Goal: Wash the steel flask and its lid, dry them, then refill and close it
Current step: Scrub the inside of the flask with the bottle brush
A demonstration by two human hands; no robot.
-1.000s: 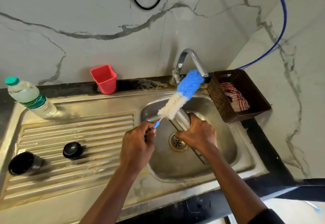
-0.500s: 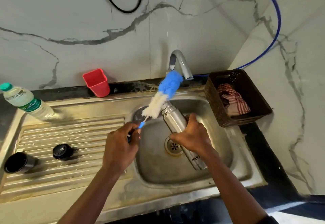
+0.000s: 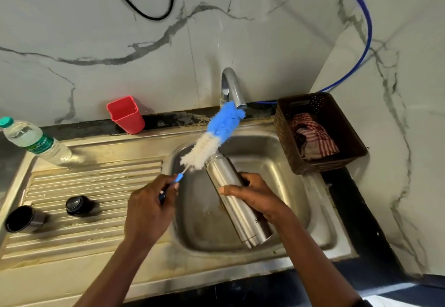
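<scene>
Now right hand (image 3: 255,198) grips tilted cylindrical steel flask (image 3: 243,215); left hand (image 3: 147,208) holds blue-and-white bristle bottle brush (image 3: 212,138).
Brown woven basket (image 3: 325,165) beyond the right hand holds red-striped cloth (image 3: 313,135).

The steel drainboard (image 3: 96,186) carries a black lid (image 3: 76,205) and a dark steel cup (image 3: 24,218); a water bottle (image 3: 33,141) sits at its back corner; a red cup (image 3: 126,115) and brown basket (image 3: 325,164) stand on the dark table (image 3: 361,210).
</scene>
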